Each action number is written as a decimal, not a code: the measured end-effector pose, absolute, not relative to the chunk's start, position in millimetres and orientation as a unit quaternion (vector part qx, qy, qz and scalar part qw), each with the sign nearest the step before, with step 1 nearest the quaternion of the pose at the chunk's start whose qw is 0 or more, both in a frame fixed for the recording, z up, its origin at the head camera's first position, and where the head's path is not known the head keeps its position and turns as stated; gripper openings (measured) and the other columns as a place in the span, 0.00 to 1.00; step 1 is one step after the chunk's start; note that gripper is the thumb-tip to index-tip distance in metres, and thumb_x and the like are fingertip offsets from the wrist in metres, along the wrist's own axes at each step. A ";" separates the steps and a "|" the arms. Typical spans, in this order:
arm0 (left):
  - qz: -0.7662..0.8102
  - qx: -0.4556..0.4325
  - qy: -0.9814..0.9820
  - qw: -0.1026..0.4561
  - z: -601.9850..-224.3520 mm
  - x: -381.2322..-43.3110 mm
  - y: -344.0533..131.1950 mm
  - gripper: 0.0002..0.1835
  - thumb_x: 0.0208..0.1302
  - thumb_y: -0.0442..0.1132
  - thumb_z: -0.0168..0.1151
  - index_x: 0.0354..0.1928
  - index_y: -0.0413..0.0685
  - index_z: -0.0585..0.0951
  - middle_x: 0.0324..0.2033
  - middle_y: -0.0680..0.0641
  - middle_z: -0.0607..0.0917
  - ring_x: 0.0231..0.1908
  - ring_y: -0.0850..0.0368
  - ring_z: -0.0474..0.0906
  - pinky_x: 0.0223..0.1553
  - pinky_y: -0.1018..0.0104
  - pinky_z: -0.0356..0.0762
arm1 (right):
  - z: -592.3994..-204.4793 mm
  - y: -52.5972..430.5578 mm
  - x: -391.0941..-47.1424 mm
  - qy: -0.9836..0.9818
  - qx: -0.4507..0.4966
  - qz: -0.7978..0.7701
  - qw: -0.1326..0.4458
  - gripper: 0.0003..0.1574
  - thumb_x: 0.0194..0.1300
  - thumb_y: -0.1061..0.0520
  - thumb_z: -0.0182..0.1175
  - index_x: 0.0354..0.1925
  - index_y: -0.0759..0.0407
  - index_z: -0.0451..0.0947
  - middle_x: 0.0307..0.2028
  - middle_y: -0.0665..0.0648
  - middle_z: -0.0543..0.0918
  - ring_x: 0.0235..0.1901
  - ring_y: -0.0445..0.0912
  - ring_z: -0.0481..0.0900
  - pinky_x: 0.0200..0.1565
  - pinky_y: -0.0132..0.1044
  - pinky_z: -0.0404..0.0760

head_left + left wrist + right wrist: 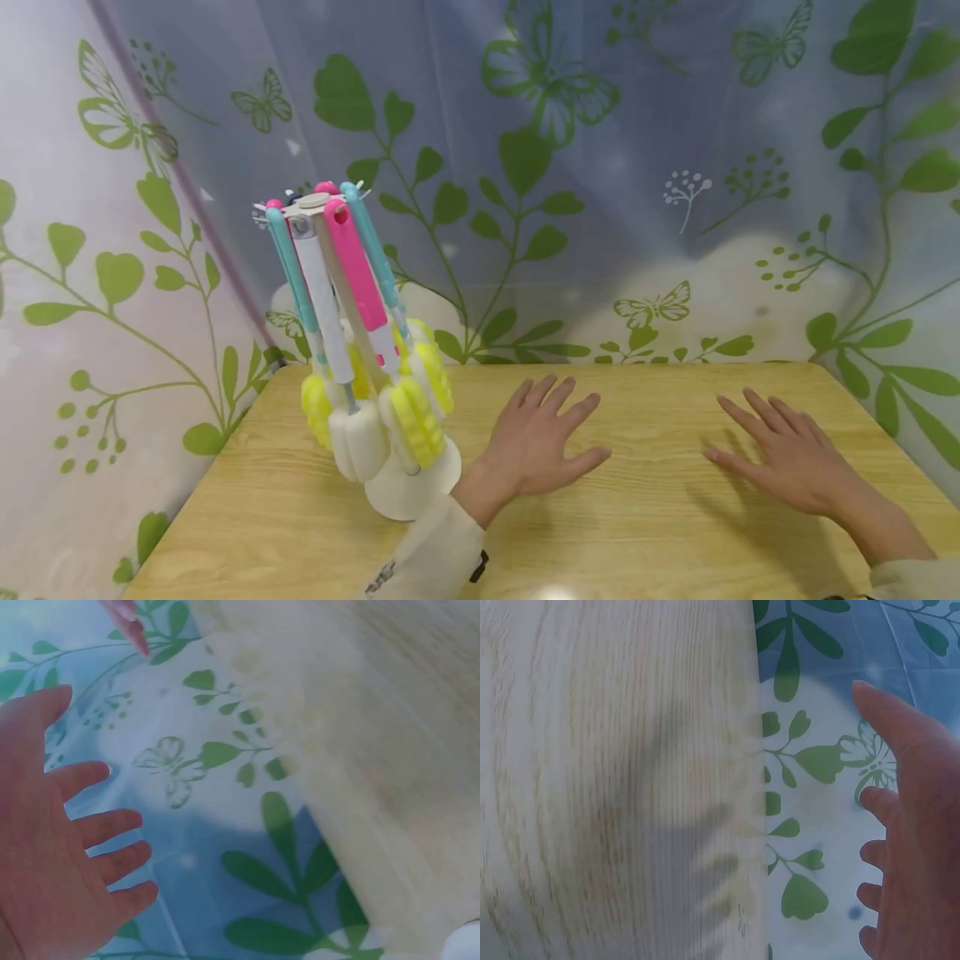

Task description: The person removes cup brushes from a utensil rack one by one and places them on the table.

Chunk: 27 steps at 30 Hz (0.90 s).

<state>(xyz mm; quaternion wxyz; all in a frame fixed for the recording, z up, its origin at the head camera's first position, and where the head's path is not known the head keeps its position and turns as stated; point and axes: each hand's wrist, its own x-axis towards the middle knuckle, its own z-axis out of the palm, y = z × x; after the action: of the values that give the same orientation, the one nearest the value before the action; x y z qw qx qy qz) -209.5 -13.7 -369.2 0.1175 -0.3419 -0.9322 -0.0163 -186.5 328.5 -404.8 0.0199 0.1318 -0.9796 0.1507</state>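
In the head view my left hand [536, 437] is spread over the wooden table with its fingers straight, holding nothing. It is nearest to a white-based rack [405, 492] hung with several long-handled cleaning brushes. Among these are a pink-handled brush with a yellow sponge head [416, 421], a grey-handled one with a white sponge head [360, 442], and teal-handled ones. My right hand [795, 458] hovers at the right side, fingers spread, casting a shadow on the wood. Both wrist views show bare palms or fingers: left hand [64, 840], right hand [926, 817].
The light wooden table [645, 533] ends at a back edge against a curtain [465, 100] printed with green leaves and butterflies. The brush rack stands on the table's left part, its lower right side close to my left forearm.
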 end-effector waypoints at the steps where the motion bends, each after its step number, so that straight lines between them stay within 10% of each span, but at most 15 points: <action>1: -0.019 -0.343 -0.931 0.122 -366.3 -208.3 -15.2 0.36 0.65 0.71 0.33 0.72 0.66 0.61 0.69 0.49 0.62 0.69 0.48 0.54 0.66 0.51 0.52 | -404.3 327.6 -186.9 -0.979 0.134 0.150 0.023 0.52 0.64 0.32 0.52 0.75 0.51 0.44 0.70 0.74 0.47 0.63 0.77 0.46 0.56 0.73 0.40; 27: -0.105 -0.410 -0.854 0.301 -235.8 -184.4 -76.3 0.30 0.66 0.56 0.53 0.68 0.55 0.68 0.63 0.45 0.71 0.65 0.49 0.64 0.62 0.54 0.62 | -347.6 263.8 -205.0 -0.971 0.198 0.126 0.053 0.51 0.64 0.31 0.50 0.74 0.53 0.49 0.71 0.69 0.49 0.67 0.71 0.46 0.59 0.67 0.49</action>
<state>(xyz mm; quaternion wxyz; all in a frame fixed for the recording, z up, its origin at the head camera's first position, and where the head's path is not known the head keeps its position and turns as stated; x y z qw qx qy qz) -184.4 -76.3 -235.8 0.3012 -0.4100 -0.8544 -0.1054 -205.0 263.8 -347.6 0.0529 0.1984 -0.9705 0.1262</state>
